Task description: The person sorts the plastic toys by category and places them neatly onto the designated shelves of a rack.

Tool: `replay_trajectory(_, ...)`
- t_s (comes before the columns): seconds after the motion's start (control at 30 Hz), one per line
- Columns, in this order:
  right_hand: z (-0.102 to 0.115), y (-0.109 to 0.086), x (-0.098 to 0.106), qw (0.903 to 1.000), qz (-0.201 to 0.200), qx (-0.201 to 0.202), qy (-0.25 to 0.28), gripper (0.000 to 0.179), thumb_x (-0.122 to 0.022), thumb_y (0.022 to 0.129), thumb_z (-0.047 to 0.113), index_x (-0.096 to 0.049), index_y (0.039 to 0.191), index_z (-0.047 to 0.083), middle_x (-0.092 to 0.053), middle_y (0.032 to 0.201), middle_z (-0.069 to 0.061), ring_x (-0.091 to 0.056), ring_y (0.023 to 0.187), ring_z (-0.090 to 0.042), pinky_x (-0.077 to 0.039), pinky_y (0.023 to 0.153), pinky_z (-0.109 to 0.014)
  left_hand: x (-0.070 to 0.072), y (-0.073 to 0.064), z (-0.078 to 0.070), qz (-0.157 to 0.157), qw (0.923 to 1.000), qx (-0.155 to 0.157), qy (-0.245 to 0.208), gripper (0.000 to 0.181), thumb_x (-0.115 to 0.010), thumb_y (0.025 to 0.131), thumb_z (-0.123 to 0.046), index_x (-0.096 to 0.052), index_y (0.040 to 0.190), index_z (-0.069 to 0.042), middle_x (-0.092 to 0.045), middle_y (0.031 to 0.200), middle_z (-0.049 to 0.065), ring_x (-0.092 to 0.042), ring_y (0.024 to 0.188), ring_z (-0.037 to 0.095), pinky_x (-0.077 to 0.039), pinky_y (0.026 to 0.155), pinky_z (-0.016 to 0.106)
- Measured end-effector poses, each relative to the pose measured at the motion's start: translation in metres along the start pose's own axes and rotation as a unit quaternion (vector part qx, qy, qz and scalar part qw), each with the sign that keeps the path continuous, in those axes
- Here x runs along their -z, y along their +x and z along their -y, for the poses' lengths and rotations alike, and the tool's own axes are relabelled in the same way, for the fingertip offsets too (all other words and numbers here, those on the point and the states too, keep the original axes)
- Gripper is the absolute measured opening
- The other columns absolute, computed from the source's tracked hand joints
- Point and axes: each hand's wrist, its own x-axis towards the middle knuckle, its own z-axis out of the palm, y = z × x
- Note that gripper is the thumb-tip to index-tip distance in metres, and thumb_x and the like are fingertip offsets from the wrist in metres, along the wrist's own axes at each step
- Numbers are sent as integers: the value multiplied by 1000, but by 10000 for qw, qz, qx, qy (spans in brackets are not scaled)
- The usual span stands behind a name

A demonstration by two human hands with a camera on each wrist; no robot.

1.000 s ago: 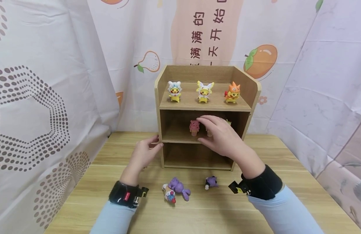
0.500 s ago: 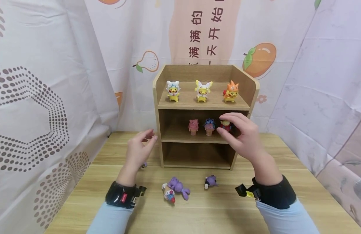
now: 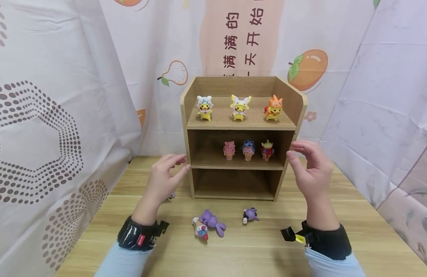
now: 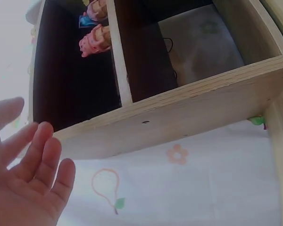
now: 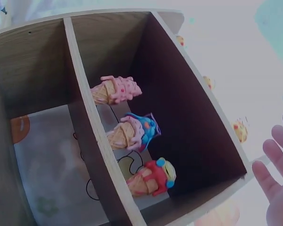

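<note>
My left hand [image 3: 165, 177] holds nothing, its fingers loosely bent near the left side of the small wooden shelf [image 3: 241, 126]. Beyond the shelf's right side my right hand [image 3: 312, 167] hangs with relaxed fingers, also holding nothing. Three ice-cream-cone figurines stand on the middle level: a pink one [image 5: 118, 89], a blue-topped one [image 5: 134, 132] and a red one with a yellow-green head [image 5: 153, 178]. Above them, three yellow figurines line the top board: one in a white-blue hood [image 3: 204, 108], one in a white hood [image 3: 240, 107] and one in an orange hood [image 3: 274, 108].
On the wooden table [image 3: 255, 254] lie a purple figurine [image 3: 212, 222], a cone-shaped figurine [image 3: 200, 229] against it, and a small purple-black figurine [image 3: 250, 215]. Another small purple thing [image 3: 170, 196] shows partly behind my left hand. A printed curtain [image 3: 158, 115] hangs behind the shelf.
My right hand has drawn back from the middle level to the right, bringing the blue-topped and red cone figurines into full view. The left hand has come away slightly from the shelf's side.
</note>
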Motion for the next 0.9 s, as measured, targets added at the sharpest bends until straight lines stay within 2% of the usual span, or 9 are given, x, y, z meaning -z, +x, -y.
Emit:
replay_trajectory(0.13,-18,-9,13,9962,-418,-476,597,24,-65,85,-19,-61,109,-24,-67,108,-25,-63,103,-28,-54,94,-31,3,-3,-5,384,9989,-237,104,33,-79,91,-19,-73,120,-6,-71,107,4,-65,95,18,-55,59,26)
replay_trajectory(0.2,-26,-12,19,9928,-558,-734,768,29,-62,85,-20,-57,113,-26,-67,111,-24,-62,107,-30,-54,95,-31,3,-5,-6,550,9978,-352,97,35,-79,91,-20,-73,123,-8,-71,109,4,-63,92,16,-53,57,22)
replay_trajectory(0.33,-33,-17,26,9879,-645,-1203,730,36,-65,88,-17,-55,121,-23,-65,118,-23,-61,113,-31,-53,96,-28,2,-6,-5,766,9951,-619,-64,40,-80,91,-18,-70,128,-9,-69,114,4,-61,89,14,-50,56,17)
replay_trajectory(0.57,-47,-23,28,9777,-397,-2026,381,43,-67,92,-9,-54,133,-11,-61,130,-16,-56,126,-30,-49,101,-27,1,-10,-1,819,9912,-1004,-277,45,-82,86,-11,-69,128,-4,-68,115,7,-64,100,22,-54,65,23)
replay_trajectory(0.63,-50,-25,28,9729,-384,-2252,344,47,-67,92,-8,-53,136,-8,-58,135,-16,-53,130,-29,-48,104,-27,2,-12,-2,957,9898,-1029,-251,46,-82,86,-11,-69,130,-6,-67,119,6,-64,105,21,-56,72,25)
replay_trajectory(0.7,-53,-26,29,9677,-345,-2483,268,51,-68,92,-7,-50,141,-4,-55,140,-15,-50,134,-28,-46,107,-28,2,-14,-4,1160,9880,-986,-273,47,-82,87,-13,-68,132,-8,-65,124,5,-62,108,21,-56,66,22)
replay_trajectory(0.77,-56,-28,30,9623,-209,-2708,154,57,-68,94,-3,-46,146,1,-50,147,-14,-46,139,-27,-42,112,-34,2,-16,-7,1384,9859,-888,-311,49,-81,88,-15,-67,135,-11,-63,128,6,-61,110,21,-55,66,20)
replay_trajectory(0.87,-60,-32,30,9523,108,-3046,-122,66,-69,96,4,-38,155,8,-42,157,-11,-39,145,-27,-34,118,-45,1,-18,-12,1681,9823,-727,-395,51,-80,90,-19,-64,138,-13,-61,132,6,-61,99,18,-49,53,14)
replay_trajectory(0.9,-61,-33,29,9488,211,-3146,-215,68,-68,97,6,-36,157,10,-39,159,-11,-37,146,-28,-32,118,-47,0,-19,-14,1765,9810,-687,-415,51,-80,91,-20,-64,139,-14,-61,132,6,-61,97,16,-48,52,14)
